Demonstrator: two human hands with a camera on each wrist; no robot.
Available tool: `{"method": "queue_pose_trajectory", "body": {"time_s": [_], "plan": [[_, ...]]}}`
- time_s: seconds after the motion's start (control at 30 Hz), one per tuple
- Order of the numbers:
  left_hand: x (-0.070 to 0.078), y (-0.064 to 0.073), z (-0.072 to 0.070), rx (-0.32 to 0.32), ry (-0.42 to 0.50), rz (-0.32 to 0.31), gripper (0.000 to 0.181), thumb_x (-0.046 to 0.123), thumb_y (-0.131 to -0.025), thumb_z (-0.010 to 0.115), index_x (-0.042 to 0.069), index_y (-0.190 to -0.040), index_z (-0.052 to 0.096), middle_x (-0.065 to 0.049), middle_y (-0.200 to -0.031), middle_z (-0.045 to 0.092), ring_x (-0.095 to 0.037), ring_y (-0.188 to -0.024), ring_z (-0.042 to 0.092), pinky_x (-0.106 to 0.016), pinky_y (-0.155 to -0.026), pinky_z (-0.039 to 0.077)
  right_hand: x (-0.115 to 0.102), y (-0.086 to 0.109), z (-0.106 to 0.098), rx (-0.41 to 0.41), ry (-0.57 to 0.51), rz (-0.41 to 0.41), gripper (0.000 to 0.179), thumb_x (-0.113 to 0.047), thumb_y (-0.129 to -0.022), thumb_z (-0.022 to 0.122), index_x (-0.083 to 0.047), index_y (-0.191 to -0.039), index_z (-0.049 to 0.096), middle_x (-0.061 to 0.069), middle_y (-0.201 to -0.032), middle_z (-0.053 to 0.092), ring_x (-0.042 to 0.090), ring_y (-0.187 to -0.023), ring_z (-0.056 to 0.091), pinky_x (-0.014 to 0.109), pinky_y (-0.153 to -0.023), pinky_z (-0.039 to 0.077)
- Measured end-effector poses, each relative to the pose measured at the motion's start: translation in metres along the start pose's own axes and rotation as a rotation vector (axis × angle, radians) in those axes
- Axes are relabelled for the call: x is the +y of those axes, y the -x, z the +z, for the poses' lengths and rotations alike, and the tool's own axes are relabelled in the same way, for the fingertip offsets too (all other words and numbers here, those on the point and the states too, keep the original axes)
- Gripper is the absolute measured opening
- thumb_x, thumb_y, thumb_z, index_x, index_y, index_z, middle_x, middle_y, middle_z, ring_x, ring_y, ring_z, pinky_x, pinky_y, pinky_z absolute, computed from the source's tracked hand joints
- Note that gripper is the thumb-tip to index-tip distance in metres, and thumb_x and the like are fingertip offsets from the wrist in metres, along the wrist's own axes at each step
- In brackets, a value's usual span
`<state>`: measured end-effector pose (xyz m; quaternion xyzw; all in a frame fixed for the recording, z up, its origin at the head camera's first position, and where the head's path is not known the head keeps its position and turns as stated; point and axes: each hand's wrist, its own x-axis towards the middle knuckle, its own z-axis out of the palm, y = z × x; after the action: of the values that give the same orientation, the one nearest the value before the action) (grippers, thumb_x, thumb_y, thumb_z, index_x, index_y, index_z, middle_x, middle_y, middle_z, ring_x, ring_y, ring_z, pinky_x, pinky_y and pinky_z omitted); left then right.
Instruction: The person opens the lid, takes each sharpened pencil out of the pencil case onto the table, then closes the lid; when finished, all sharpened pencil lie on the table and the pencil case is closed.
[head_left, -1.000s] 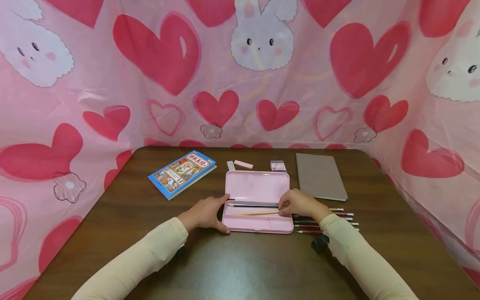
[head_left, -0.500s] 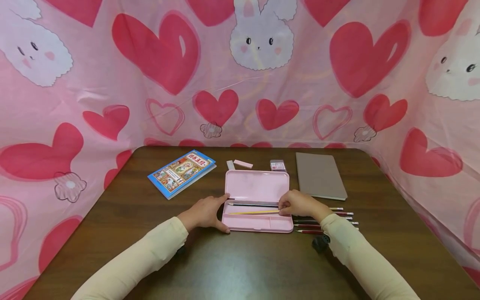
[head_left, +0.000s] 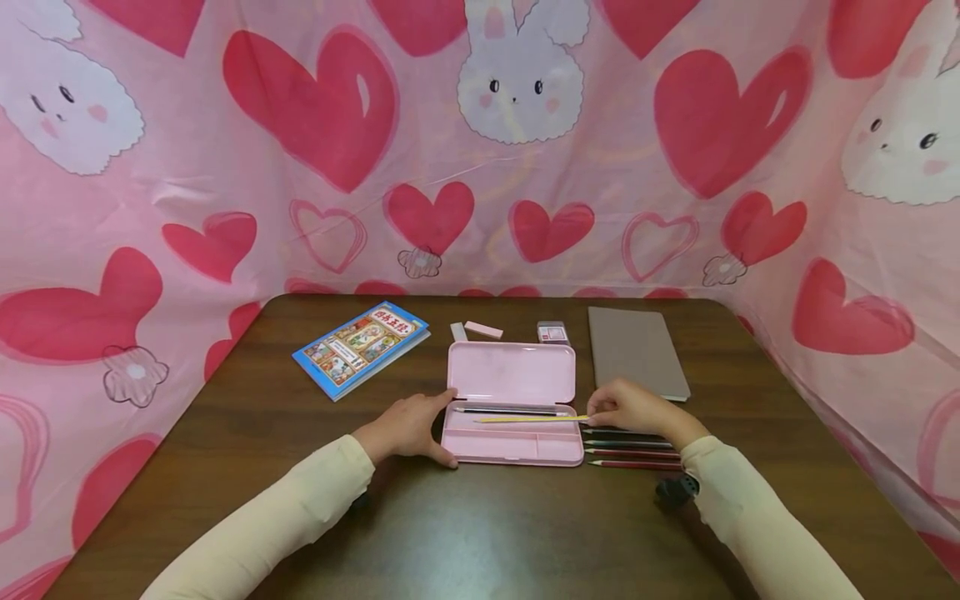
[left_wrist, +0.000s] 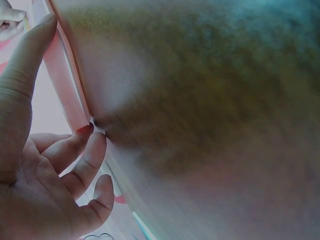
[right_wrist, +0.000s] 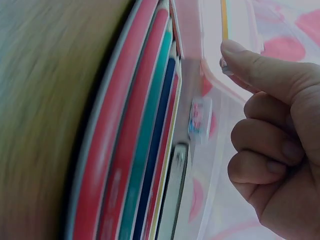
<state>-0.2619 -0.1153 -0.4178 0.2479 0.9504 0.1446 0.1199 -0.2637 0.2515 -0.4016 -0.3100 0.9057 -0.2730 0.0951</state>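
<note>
In the head view an open pink pencil case [head_left: 491,448] lies on the table, lid tilted back. My left hand [head_left: 405,427] holds its left end, thumb at the front corner and a finger near the hinge; in the left wrist view the thumb [left_wrist: 27,60] lies along the case's edge. My right hand [head_left: 633,408] pinches a yellow pencil [head_left: 536,420] by its right end, between thumb and index finger. That pencil stretches leftward over the case, across its right rim. Behind it a dark pencil [head_left: 510,411] lies inside the case.
Several pencils [head_left: 630,454] lie side by side right of the case, partly hidden by my right forearm. Behind are a grey notebook [head_left: 637,350], a small clear box [head_left: 553,333], a pink strip [head_left: 483,330] and a white strip [head_left: 458,332]. A blue booklet [head_left: 363,346] lies left.
My right hand has moved right and slightly up from inside the case to beyond its right edge, drawing the yellow pencil along. My left hand has stayed on the case.
</note>
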Motion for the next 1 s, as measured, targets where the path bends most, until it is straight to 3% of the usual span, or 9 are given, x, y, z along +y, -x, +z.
{"method": "queue_pose_trajectory", "body": {"time_s": [0.53,0.77,1.0], "plan": [[0.002,0.002,-0.002,0.001,0.025,0.005,0.106,0.059,-0.057,0.079,0.011,-0.142,0.037,-0.015,-0.128,0.056,-0.031,-0.113,0.054,-0.048,-0.094,0.043,0.016,0.055,-0.024,0.048,-0.069,0.052,0.007,-0.014,-0.083,0.068,-0.008,-0.079,0.066,-0.014,-0.057,0.036,-0.005,-0.05,0.029,0.018,-0.044,0.028],[0.002,0.003,-0.002,0.0,0.017,0.012,0.106,0.059,-0.057,0.079,0.011,-0.142,0.037,-0.015,-0.129,0.055,-0.03,-0.113,0.054,-0.048,-0.095,0.042,0.026,0.078,-0.033,0.045,-0.095,0.036,0.007,-0.013,-0.083,0.068,-0.008,-0.078,0.067,-0.01,-0.071,0.058,-0.005,-0.061,0.041,0.02,-0.051,0.037],[0.002,0.002,-0.002,0.002,0.017,0.017,0.107,0.06,-0.057,0.079,0.011,-0.142,0.037,-0.015,-0.129,0.055,-0.03,-0.113,0.054,-0.048,-0.096,0.042,0.039,0.103,-0.039,0.024,-0.159,-0.024,0.007,-0.008,-0.082,0.067,-0.007,-0.076,0.066,-0.011,-0.069,0.058,-0.007,-0.061,0.043,0.02,-0.049,0.039]]}}
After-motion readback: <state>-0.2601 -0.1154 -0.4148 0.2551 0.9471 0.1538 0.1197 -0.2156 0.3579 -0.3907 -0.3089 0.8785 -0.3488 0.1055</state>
